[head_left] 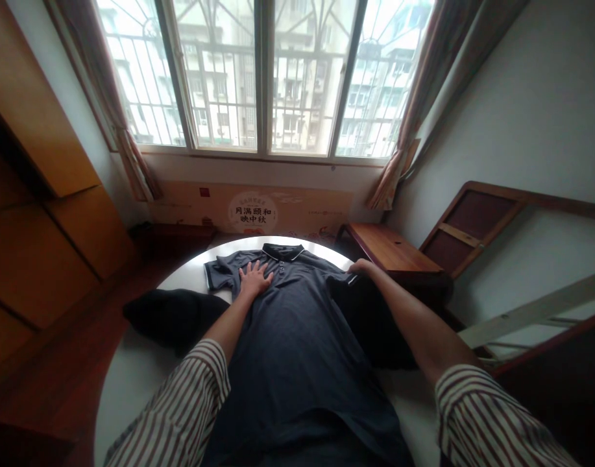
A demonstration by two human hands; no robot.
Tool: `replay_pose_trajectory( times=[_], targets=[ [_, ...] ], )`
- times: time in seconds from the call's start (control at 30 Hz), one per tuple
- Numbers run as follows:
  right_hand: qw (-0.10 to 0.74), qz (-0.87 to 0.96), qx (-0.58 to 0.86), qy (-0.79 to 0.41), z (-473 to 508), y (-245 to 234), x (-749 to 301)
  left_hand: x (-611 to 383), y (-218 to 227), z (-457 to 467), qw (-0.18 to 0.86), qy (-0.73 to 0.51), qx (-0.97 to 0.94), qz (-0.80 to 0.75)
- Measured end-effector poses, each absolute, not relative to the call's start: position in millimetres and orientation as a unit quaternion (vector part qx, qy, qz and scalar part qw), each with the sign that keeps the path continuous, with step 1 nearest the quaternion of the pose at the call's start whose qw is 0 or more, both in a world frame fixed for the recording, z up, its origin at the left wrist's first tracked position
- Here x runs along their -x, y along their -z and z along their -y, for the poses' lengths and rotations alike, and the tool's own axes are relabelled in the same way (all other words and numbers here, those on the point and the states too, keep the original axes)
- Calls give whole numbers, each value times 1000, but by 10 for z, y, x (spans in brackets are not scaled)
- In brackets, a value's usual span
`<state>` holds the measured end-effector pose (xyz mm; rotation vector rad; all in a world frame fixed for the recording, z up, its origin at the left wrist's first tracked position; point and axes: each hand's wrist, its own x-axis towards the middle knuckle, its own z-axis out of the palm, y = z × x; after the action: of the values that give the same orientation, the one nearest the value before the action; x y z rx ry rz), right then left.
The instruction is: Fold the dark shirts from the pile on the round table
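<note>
Polo shirt [297, 350], dark navy, lies flat on a round white table [132, 402]. Left hand [255, 280] rests on its chest, fingers spread apart; right hand [363, 266] curls, fingers together, over the sleeve edge [348, 280]. Black cloth [170, 318] lies just beside it.

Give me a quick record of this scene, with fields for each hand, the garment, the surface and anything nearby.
Left hand: flat on the shirt's chest
Right hand: at the sleeve edge on the window-facing right side
Garment: dark polo shirt, collar farthest away, spread out
Surface: round white table
Nearby: black cloth beside the shirt
</note>
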<state>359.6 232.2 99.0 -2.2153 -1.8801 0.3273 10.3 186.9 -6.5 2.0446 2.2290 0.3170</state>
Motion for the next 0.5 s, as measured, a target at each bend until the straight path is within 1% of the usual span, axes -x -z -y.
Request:
replay_pose_trajectory(
  times=[0.13,0.2,0.27,0.4,0.5],
  targets=[
    [135,633,752,-126,-2379,-1202,-3506,-102,90,-1890,49,-107,-669,-734],
    [162,652,730,-130,-2438,-1330,-3351,-100,100,-1895,49,-106,-670,-733],
    [171,676,699,-158,-2498,-1416,-3146,-99,105,-1894,48,-108,-672,-731],
    [132,699,664,-230,-2589,-1369,-2803,-105,99,-1880,45,-110,-673,-730],
    [107,693,678,-221,-2633,-1161,-2728,-114,85,-1872,46,-110,-673,-730]
  ],
)
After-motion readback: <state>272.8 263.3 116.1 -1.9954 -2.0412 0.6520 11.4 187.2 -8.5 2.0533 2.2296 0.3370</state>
